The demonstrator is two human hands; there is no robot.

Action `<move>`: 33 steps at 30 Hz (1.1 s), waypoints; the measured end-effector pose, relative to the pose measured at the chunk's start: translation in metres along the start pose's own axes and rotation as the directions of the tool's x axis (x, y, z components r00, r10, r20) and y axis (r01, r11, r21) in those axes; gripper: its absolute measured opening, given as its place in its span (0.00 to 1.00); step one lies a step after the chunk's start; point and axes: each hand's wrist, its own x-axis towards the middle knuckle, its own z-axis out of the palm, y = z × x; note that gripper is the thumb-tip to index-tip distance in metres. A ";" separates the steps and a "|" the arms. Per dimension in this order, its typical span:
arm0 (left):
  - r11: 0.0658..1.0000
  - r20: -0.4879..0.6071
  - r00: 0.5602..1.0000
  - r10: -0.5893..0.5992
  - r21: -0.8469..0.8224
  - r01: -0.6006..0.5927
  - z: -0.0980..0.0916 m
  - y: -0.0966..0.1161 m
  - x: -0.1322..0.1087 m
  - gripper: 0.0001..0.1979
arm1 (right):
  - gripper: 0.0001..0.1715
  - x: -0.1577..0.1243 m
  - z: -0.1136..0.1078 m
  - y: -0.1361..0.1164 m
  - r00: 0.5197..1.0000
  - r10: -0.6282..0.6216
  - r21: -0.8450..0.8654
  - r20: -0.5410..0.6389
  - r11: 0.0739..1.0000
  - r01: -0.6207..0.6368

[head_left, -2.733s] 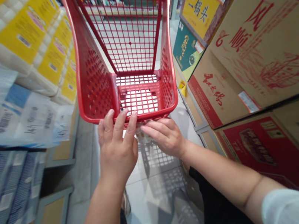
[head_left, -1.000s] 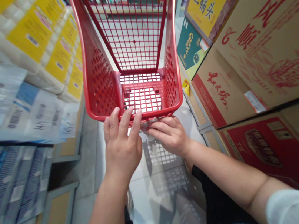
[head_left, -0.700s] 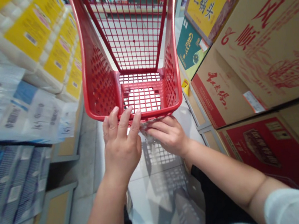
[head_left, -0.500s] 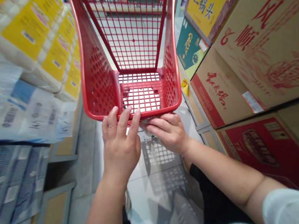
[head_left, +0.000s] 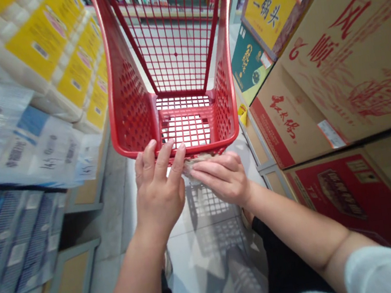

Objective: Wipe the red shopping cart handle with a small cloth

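Cart rim under both hands

Red plastic shopping cart (head_left: 173, 71), perforated sides, grid bottom, sits just ahead of hands. Left hand (head_left: 158, 191) lies flat, fingers spread on near rim. Right hand (head_left: 222, 177) beside it, fingers curled under rim, grip unclear.

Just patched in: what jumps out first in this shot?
A red cart basket fills the top centre, with nothing in it. The left hand lies flat against its near rim, and the right hand sits just below. Brown cartons crowd the right side; yellow-labelled packs stack up on the left.
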 end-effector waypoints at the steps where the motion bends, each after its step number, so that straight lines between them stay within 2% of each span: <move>1: 1.000 -0.001 1.000 0.002 -0.004 -0.002 0.000 0.000 0.000 0.32 | 0.13 0.001 -0.001 -0.001 1.000 0.021 -0.007 -0.017 1.000 -0.022; 3: 1.000 -0.002 1.000 0.002 -0.009 -0.002 0.000 0.000 0.000 0.32 | 0.12 0.002 -0.002 -0.001 0.999 0.051 -0.045 -0.016 0.998 -0.051; 6: 1.000 0.003 1.000 -0.004 -0.006 0.004 0.001 -0.001 -0.001 0.33 | 0.08 0.002 0.000 -0.001 1.000 0.013 -0.072 0.020 0.997 -0.011; 9: 1.000 0.002 1.000 0.001 0.004 -0.001 0.001 -0.001 -0.001 0.33 | 0.10 0.000 0.001 0.001 1.000 -0.010 -0.067 -0.020 0.998 0.009; 14: 1.000 0.012 1.000 -0.006 -0.001 0.006 0.001 -0.001 0.000 0.34 | 0.11 -0.011 0.017 0.003 1.000 0.012 -0.152 -0.021 0.988 -0.015; 17: 0.999 0.017 0.999 -0.031 -0.021 0.031 0.001 -0.002 0.001 0.34 | 0.14 -0.017 0.026 -0.002 0.997 0.055 -0.175 0.048 0.984 -0.046; 21: 0.998 0.018 0.999 -0.051 -0.028 0.052 0.000 -0.005 0.002 0.34 | 0.18 -0.014 0.021 -0.010 0.982 0.103 -0.179 0.157 0.981 -0.074; 25: 0.998 0.015 0.998 -0.061 -0.026 0.062 -0.001 -0.007 0.002 0.34 | 0.12 -0.007 0.015 -0.009 0.988 0.081 -0.167 0.131 0.984 -0.059; 33: 0.997 0.011 0.998 -0.065 -0.045 0.066 0.000 -0.004 0.001 0.35 | 0.09 -0.013 0.026 0.000 0.993 0.061 -0.109 0.098 0.993 -0.050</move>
